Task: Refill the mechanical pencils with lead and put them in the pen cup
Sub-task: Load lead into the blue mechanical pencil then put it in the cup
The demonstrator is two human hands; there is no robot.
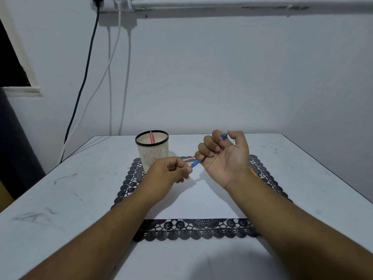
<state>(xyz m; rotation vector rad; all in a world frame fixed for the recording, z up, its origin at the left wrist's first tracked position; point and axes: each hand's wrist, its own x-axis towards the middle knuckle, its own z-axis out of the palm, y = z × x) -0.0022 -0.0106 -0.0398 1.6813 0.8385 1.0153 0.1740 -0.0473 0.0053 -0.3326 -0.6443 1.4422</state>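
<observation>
The slim blue plastic mechanical pencil [195,163] is held in the air above the mat, tilted, with its lower end pointing toward the left and its upper end [224,136] showing beside the thumb. The right hand [223,155] has the palm turned up and its grip is closed around the barrel, all fingers curled over it. The left hand [168,173] is just beside the lower end of the pencil; its thumb and forefinger are pressed together in a narrow grip at the tip, possibly pinching a thin lead, but this is too small to see.

Behind the left hand stands the cream slotted plastic pen cup with a black rim [152,150], and a red mechanical pencil [151,136] stands upright inside it. A small white and red lead case [188,159] lies between the cup and the right hand. Under the hands is a white sheet of paper [198,201] on a black lace placemat [193,231], which lies on the white scuffed tabletop [60,190]. A small orange thing [254,172] is partly hidden behind the right wrist.
</observation>
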